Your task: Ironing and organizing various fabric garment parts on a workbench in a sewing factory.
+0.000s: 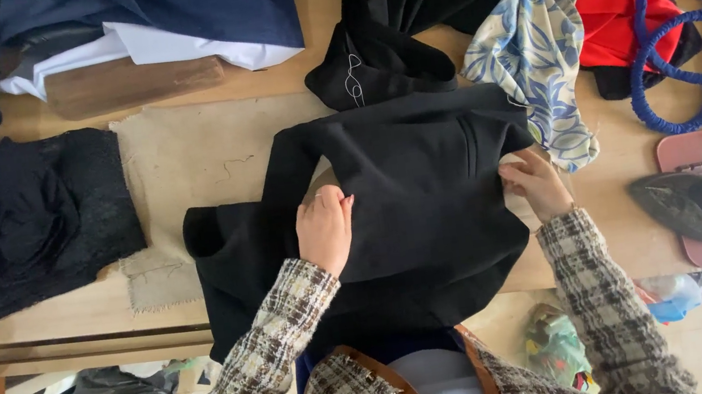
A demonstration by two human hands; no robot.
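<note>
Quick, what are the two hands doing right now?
Left hand: closed in a loose fist, gripping the black garment near its middle.
Right hand: fingers pinched shut on the garment's right edge.

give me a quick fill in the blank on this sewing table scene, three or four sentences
1. Both hands rest on a garment whose colour is ____.
2. The right hand pinches the garment at its ____ edge.
3. The coiled cord near the table's right end is ____ in colour.
4. The patterned scarf is blue and ____.

Missing words: black; right; blue; white
</note>
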